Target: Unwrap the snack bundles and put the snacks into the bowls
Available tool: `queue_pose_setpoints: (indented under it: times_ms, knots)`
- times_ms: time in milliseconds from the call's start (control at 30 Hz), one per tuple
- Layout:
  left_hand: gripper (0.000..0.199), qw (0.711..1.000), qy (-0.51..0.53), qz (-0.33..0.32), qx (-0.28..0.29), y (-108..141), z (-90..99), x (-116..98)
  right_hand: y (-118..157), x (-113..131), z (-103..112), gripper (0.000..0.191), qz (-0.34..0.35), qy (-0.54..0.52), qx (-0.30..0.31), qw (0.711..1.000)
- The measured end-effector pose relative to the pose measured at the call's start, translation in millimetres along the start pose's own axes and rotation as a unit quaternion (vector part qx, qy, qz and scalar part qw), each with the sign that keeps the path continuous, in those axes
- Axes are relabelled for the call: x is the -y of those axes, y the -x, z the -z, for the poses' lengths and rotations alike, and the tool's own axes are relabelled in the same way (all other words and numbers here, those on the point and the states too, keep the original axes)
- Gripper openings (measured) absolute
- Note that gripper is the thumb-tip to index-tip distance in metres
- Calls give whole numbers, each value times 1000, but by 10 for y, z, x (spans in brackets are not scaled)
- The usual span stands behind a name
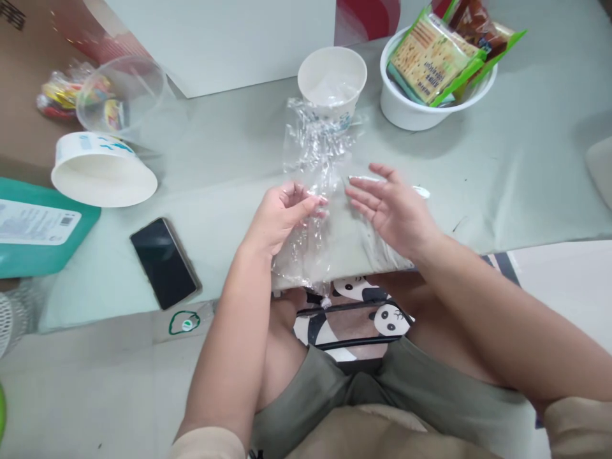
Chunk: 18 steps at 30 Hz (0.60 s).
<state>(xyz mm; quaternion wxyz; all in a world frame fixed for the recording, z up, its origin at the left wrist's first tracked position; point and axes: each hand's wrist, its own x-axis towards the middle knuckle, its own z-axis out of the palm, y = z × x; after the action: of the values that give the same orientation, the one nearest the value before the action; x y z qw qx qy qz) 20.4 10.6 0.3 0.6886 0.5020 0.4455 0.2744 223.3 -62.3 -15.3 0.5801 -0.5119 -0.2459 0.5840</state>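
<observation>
My left hand (291, 213) pinches a crumpled clear plastic bag (320, 143) by its middle, near the table's front edge. The bag spreads upward toward a white paper cup (332, 73) and hangs down below my fingers over the edge. Something clear and crumpled lies inside that cup. To the right of the bag, my right hand (385, 204) is open, fingers spread and apart from the plastic. Under it lies more flat clear plastic (382, 248), partly hidden by the hand, with a small white item (421, 191) beside it.
A white bowl (406, 118) of packaged crackers stands at the back right. On the left are a tipped paper bowl (105, 182), a clear plastic tub (138, 95), wrapped sweets (62, 95), a teal container (48, 248) and a phone (166, 262). A white box (239, 44) stands behind.
</observation>
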Motion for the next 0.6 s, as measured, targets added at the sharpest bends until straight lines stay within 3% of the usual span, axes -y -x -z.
queue_pose_setpoints:
  times_ms: [133, 200, 433, 600]
  knots:
    - [48, 999, 42, -15, 0, -29, -85, 14, 127, -138, -148, 84, -68, 52, 62, 994]
    - [52, 999, 40, -18, 27, -10, -156, 30, 155, -150, -208, 86, -68, 62, 70, 993]
    - [44, 993, 35, 10, 109, 46, -258, 85, 126, -57, -206, 37, -36, 51, 70, 996]
    - [41, 997, 44, 11, 69, 11, -180, 53, 144, 60, -130, 28, 73, 150, 11, 986]
